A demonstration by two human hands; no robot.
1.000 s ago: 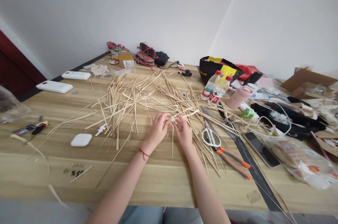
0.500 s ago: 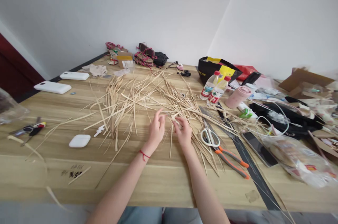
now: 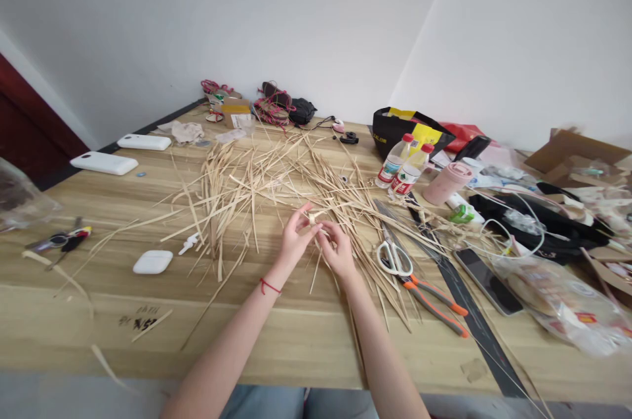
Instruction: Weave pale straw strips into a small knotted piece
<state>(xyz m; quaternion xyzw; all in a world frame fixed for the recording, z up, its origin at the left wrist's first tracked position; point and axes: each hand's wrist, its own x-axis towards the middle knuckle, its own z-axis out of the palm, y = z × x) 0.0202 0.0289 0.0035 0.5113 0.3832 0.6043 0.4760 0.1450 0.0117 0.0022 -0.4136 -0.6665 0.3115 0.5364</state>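
Centrally, over the near half of the wooden table (image 3: pixel 276 353), a small pale knotted piece (image 3: pixel 313 217) sits at the fingertips of the left hand (image 3: pixel 293 241), pinched between thumb and forefinger. Beside it the right hand (image 3: pixel 338 251) is curled, its fingertips close against the left thumb; whether they grip a strand cannot be told. A red cord (image 3: pixel 269 286) circles the left wrist. Beyond the hands, toward the far edge, loose pale strips (image 3: pixel 232 185) lie in a wide tangle, some reaching past the right hand toward the near edge. Right of that hand lie white-handled scissors (image 3: pixel 395 257), with orange-handled pliers (image 3: pixel 437 306) just nearer the front edge. Farther toward the right edge are a dark phone (image 3: pixel 488 280) and a pink tumbler (image 3: pixel 448 183), with two red-capped bottles (image 3: pixel 405 170) standing left of the tumbler. On the left side, a white case (image 3: pixel 153 262) rests well in from the left edge, and keys (image 3: pixel 62 241) lie closer to that edge.
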